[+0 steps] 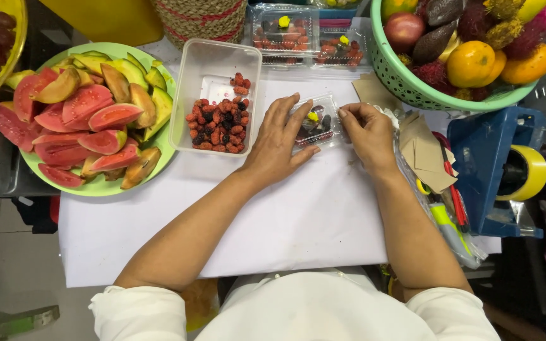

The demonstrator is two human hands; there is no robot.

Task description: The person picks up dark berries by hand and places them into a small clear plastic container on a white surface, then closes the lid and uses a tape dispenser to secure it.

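Note:
A small clear plastic box (319,122) with dark berries and a yellow piece inside lies on the white table (298,221). My left hand (277,142) rests flat on the box's left side, fingers spread over its lid. My right hand (366,129) pinches the box's right edge with fingertips together. Just left stands a larger clear tub (213,69) holding a heap of red and dark mulberries (219,123).
A green plate (99,188) of sliced pink guava and yellow-green fruit sits at the left. A green basket (406,82) of mixed fruit is at the top right. Two packed berry boxes (311,38) lie behind. A blue tape dispenser (497,167), brown paper pieces (426,155) and pens are at the right.

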